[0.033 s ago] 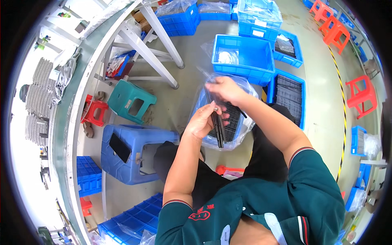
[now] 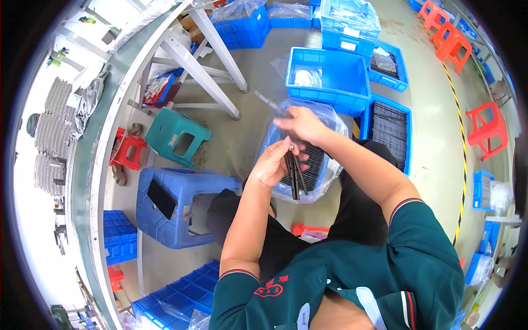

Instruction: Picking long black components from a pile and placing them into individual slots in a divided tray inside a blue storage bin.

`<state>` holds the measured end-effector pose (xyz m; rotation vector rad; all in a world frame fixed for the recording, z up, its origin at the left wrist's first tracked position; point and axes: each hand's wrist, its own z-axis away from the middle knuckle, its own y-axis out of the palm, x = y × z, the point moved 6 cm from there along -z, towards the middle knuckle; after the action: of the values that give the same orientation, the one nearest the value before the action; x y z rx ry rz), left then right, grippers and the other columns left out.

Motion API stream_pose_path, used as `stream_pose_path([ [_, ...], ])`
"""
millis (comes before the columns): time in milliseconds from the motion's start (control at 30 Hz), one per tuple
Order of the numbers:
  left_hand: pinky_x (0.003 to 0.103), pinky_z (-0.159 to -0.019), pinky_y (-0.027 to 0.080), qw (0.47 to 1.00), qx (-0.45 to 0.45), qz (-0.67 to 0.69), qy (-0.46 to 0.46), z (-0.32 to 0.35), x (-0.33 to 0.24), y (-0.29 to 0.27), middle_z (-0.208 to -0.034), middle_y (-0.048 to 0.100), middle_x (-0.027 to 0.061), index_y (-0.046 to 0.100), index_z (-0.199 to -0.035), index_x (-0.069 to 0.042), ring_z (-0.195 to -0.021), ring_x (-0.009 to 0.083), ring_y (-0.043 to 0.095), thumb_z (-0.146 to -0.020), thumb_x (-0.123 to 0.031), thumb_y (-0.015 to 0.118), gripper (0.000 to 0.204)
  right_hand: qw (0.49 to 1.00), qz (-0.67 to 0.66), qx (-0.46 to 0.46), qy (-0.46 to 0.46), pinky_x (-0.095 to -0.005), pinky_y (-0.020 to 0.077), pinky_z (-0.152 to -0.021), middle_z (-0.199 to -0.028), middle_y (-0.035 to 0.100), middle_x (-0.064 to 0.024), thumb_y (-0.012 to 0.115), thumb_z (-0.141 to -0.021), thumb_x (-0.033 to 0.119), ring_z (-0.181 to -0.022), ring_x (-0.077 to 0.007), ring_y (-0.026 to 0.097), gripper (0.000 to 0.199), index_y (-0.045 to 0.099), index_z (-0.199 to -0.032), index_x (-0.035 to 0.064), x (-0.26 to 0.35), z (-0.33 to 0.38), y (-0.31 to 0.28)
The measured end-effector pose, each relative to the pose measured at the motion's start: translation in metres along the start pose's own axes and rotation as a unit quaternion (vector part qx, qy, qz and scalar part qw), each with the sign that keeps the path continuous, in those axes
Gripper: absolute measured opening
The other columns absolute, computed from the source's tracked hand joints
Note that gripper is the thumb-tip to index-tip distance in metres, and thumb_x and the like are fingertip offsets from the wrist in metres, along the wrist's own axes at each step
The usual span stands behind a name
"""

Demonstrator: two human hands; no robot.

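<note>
My left hand [image 2: 272,162] is closed around a small bundle of thin black rods [image 2: 295,179], which slant down past its fingers. Just above it, my right hand [image 2: 302,124] is curled at the upper end of the bundle, its fingertips smeared by motion. A pale, blurred narrow strip [image 2: 265,99] juts up and left from those fingertips; what exactly they hold is unclear. Below both hands, between my knees, a plastic-lined blue crate [image 2: 335,118] contains rows of similar black rods [image 2: 313,165].
Beyond the lined crate sits a blue crate [image 2: 341,99] with a clear bag inside. A crate of dark rods [image 2: 389,129] is at the right. On the left, a blue stool [image 2: 192,184] bears a phone [image 2: 161,199], near a green stool [image 2: 170,135] and a long table [image 2: 88,165].
My right hand has shifted slightly and the pale strip at its fingertips has swung left. The lower ends of the rods in my left hand have moved a little.
</note>
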<state>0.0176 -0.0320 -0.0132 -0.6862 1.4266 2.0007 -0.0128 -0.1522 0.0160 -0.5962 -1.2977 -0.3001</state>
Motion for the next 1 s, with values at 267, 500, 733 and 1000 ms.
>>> stream_pose_path([
  [267, 0.026, -0.046, 0.036, 0.994, -0.085, 0.062, 0.029, -0.005, 0.001, -0.006, -0.072, 0.054, 0.0004, 0.057, -0.078, -0.009, -0.053, 0.0105, 0.043, -0.088, -0.035, 0.060, 0.027, 0.997, -0.058, -0.018, 0.039, -0.0310, 0.0467, -0.047, -0.061, 0.059, -0.0135, 0.062, -0.084, 0.018, -0.049, -0.0178, 0.058, 0.029, 0.053, -0.089, -0.0096, -0.003, -0.003, 0.009],
  [500, 0.024, -0.047, 0.031, 0.962, -0.182, 0.102, 0.175, 0.002, -0.036, -0.039, -0.068, 0.042, -0.0022, 0.051, -0.080, -0.010, -0.051, 0.0085, 0.034, -0.091, -0.042, 0.051, 0.034, 0.985, -0.147, 0.074, 0.059, -0.0230, 0.0297, -0.036, -0.061, 0.052, -0.0027, 0.051, -0.091, 0.022, -0.041, -0.0081, 0.043, 0.023, 0.058, -0.083, 0.0023, -0.003, 0.012, 0.003],
  [733, 0.025, -0.050, 0.035, 0.937, -0.184, 0.162, 0.250, 0.006, -0.052, -0.043, -0.071, 0.044, -0.0011, 0.052, -0.086, -0.008, -0.056, 0.0098, 0.038, -0.091, -0.037, 0.054, 0.030, 0.974, -0.144, 0.163, 0.060, -0.0195, 0.0302, -0.038, -0.069, 0.056, -0.0057, 0.048, -0.092, 0.018, -0.043, -0.0071, 0.043, 0.021, 0.047, -0.108, 0.0043, 0.012, 0.046, 0.021],
  [1000, 0.026, -0.050, 0.036, 0.923, -0.200, 0.191, 0.267, -0.001, -0.048, -0.045, -0.071, 0.042, 0.0004, 0.053, -0.090, -0.004, -0.056, 0.0105, 0.038, -0.093, -0.037, 0.050, 0.032, 0.972, -0.152, 0.161, 0.084, -0.0204, 0.0265, -0.035, -0.064, 0.057, -0.0062, 0.054, -0.088, 0.011, -0.040, -0.0066, 0.040, 0.017, 0.044, -0.100, 0.0041, 0.009, 0.050, 0.019],
])
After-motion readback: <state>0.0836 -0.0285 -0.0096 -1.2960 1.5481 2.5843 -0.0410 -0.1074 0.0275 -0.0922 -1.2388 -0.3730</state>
